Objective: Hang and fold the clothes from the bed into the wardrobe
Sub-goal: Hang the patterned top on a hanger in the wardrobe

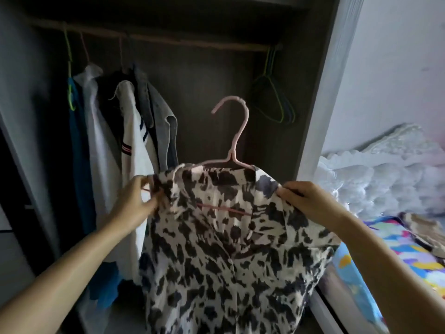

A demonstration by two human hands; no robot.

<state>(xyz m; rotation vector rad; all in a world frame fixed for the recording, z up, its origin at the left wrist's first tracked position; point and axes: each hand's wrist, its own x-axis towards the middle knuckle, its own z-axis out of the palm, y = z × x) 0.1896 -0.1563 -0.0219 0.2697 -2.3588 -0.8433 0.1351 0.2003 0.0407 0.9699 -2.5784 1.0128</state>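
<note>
A black-and-white patterned garment (216, 249) hangs on a pink hanger (237, 131), held up in front of the open wardrobe (216, 75). My left hand (137, 201) pinches the garment's left shoulder together with the hanger's end. My right hand (305, 201) pinches the cloth at the right shoulder. The hanger's hook points up and left, well below the wooden rail (192, 42). Its lower bar shows through the neck opening.
Several garments (125, 131) hang at the rail's left end. A bunch of bare green and blue hangers (274, 100) hangs at the right end. The bed (397, 249) with a colourful sheet, a white quilt (385, 179) and another garment (423, 235) lies to the right.
</note>
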